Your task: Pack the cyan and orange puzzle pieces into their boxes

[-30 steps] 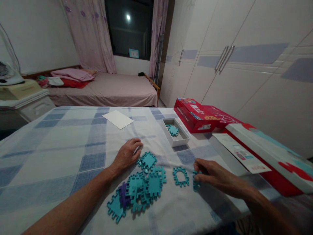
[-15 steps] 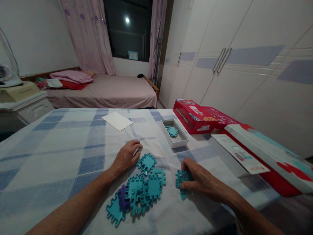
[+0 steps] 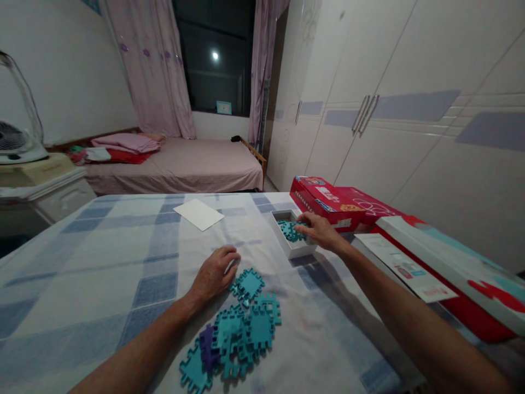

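Observation:
My left hand (image 3: 213, 272) rests on the checked tablecloth (image 3: 123, 257) with its fingers curled, touching a teal interlocking tile (image 3: 249, 283) at its fingertips. A heap of teal tiles with a purple one (image 3: 235, 334) lies just in front of it. My right hand (image 3: 320, 230) reaches out over the small white tray (image 3: 292, 249). Its fingers are closed on teal tiles (image 3: 290, 230) that sit in the tray.
A red box (image 3: 326, 200) and a long red and white box lid (image 3: 447, 262) lie at the right, with a leaflet (image 3: 404, 266) on it. A white card (image 3: 198, 214) lies farther back. Behind the table are a bed, a fan and wardrobes.
My right hand gathered the teal tiles that lay right of the heap, carried them forward and now has them in the white tray. My left hand has stayed put.

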Motion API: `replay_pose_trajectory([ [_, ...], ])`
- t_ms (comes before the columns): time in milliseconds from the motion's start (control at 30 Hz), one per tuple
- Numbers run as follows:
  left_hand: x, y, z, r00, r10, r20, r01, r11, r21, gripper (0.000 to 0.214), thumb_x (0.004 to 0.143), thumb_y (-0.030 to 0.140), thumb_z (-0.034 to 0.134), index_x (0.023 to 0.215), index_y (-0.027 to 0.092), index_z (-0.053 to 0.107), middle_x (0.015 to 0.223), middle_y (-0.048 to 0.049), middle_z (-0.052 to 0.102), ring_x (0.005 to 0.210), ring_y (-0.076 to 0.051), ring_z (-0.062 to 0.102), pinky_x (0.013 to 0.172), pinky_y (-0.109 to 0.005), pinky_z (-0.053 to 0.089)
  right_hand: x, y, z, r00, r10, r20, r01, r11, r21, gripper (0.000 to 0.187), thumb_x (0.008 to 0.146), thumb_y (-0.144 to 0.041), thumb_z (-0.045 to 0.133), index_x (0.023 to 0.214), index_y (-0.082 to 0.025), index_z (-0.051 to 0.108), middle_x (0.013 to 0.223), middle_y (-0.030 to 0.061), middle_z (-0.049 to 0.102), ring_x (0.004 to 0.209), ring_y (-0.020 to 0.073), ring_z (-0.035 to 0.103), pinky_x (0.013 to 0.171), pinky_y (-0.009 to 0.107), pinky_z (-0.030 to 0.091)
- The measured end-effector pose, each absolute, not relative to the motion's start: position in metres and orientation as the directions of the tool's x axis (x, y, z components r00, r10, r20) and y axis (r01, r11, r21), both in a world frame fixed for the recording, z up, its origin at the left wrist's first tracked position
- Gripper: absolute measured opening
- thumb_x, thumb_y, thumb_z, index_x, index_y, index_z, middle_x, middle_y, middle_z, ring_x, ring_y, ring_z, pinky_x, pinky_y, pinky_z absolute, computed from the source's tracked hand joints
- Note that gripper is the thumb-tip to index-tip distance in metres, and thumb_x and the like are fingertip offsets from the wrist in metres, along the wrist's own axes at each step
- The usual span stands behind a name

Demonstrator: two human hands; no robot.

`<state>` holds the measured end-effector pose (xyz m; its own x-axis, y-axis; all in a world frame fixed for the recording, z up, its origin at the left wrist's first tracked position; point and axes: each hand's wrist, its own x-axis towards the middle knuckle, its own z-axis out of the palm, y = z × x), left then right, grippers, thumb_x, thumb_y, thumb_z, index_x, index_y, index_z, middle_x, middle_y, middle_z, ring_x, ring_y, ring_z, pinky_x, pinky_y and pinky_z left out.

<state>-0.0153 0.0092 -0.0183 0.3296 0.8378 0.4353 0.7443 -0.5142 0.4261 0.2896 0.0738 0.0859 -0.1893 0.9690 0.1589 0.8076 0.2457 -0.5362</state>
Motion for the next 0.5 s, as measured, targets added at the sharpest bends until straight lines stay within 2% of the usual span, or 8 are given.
replay_pose_trajectory([
  [67,-0.015,0.008,-0.018,0.324,0.843,0.430,0.747,-0.506,0.430,0.025,0.086,0.021,0.045,0.102,0.016,0.064,0.114,-0.0082,0.058,0.108,-0.019,0.054,0.096,-0.035,0.047,0.289,0.075,0.080,-0.194,0.967,0.163,0.828,0.251,-0.502,0.028,0.076,-0.036,0.058,0.093,-0.013,0.063,0.097,0.0063,0.061,0.090,0.0135,0.055,0.083,0.026,0.042],
  [133,-0.014,0.008,-0.017,0.321,0.846,0.426,0.748,-0.502,0.434,0.024,0.086,0.021,0.046,0.102,0.017,0.063,0.115,-0.0081,0.057,0.107,-0.019,0.053,0.096,-0.035,0.046,0.286,0.065,0.078,-0.163,0.963,0.216,0.848,0.249,-0.469,0.032,0.078,-0.036,0.056,0.099,-0.013,0.062,0.110,0.0093,0.057,0.105,0.0175,0.051,0.096,0.032,0.038],
  [200,-0.013,0.008,-0.017,0.320,0.842,0.433,0.744,-0.507,0.435,0.023,0.086,0.021,0.046,0.101,0.016,0.063,0.114,-0.0082,0.057,0.106,-0.019,0.053,0.095,-0.035,0.046,0.277,0.044,0.080,-0.187,0.956,0.228,0.834,0.277,-0.478,0.035,0.082,-0.038,0.052,0.106,-0.014,0.060,0.115,0.0094,0.054,0.109,0.0172,0.048,0.101,0.034,0.036],
  [267,-0.013,0.008,-0.017,0.329,0.836,0.439,0.739,-0.517,0.432,0.022,0.086,0.020,0.045,0.099,0.016,0.063,0.112,-0.0083,0.057,0.105,-0.019,0.053,0.095,-0.034,0.046,0.264,0.017,0.084,-0.350,0.929,0.119,0.765,0.357,-0.536,0.042,0.084,-0.045,0.051,0.116,-0.019,0.056,0.121,0.0072,0.051,0.110,0.0148,0.049,0.102,0.032,0.038],
  [300,-0.013,0.008,-0.017,0.335,0.834,0.438,0.737,-0.522,0.428,0.022,0.086,0.020,0.045,0.098,0.016,0.063,0.112,-0.0083,0.058,0.105,-0.019,0.054,0.094,-0.034,0.046,0.255,0.003,0.085,-0.480,0.877,0.018,0.713,0.402,-0.575,0.050,0.081,-0.050,0.054,0.123,-0.023,0.052,0.128,0.0060,0.047,0.114,0.0147,0.047,0.102,0.031,0.038],
  [367,-0.012,0.008,-0.015,0.344,0.833,0.434,0.739,-0.525,0.422,0.021,0.086,0.020,0.045,0.098,0.016,0.063,0.111,-0.0083,0.058,0.104,-0.019,0.054,0.094,-0.034,0.046,0.236,-0.023,0.083,-0.691,0.705,-0.159,0.622,0.468,-0.628,0.077,0.072,-0.060,0.061,0.138,-0.029,0.036,0.143,0.0052,0.031,0.129,0.0187,0.036,0.110,0.035,0.032],
  [433,-0.012,0.007,-0.013,0.347,0.833,0.430,0.739,-0.526,0.421,0.021,0.086,0.020,0.045,0.098,0.016,0.063,0.110,-0.0086,0.058,0.104,-0.019,0.053,0.094,-0.035,0.046,0.217,-0.041,0.076,-0.768,0.600,-0.225,0.588,0.521,-0.618,0.095,0.064,-0.065,0.064,0.144,-0.031,0.026,0.150,0.0060,0.017,0.138,0.0264,0.020,0.114,0.045,0.024],
  [500,-0.011,0.006,-0.011,0.340,0.836,0.430,0.737,-0.521,0.431,0.021,0.086,0.019,0.045,0.098,0.015,0.063,0.111,-0.0089,0.058,0.105,-0.019,0.053,0.095,-0.036,0.046,0.202,-0.051,0.064,-0.792,0.575,-0.202,0.573,0.588,-0.571,0.102,0.060,-0.069,0.065,0.145,-0.031,0.024,0.151,0.0070,0.014,0.140,0.0319,0.010,0.114,0.053,0.016],
])
